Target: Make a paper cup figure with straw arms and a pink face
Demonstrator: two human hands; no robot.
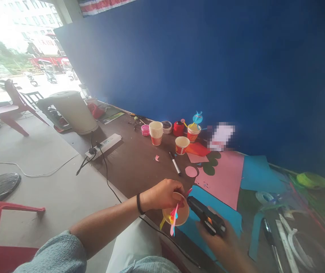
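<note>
My left hand [164, 194] is closed at the rim of a paper cup [182, 217], which is tipped so that its open mouth faces up toward me. Pink, yellow and blue paper pieces [174, 219] stick out across the cup's mouth and over its side. In my right hand [219, 237], slightly blurred, is a black glue gun [206, 215] with an orange part. Its nozzle points at the cup's right rim, near my left fingertips; whether it touches cannot be made out. Beneath lies a blue paper sheet [230, 218].
Behind stand stacked paper cups [156, 133], a single cup [182, 145] and a cup with a blue paper figure [197, 119]. A marker [175, 163] and pink sheet [230, 174] lie nearer. Left is a power strip [105, 146]; its cable crosses the table. Tools [284, 242] lie right.
</note>
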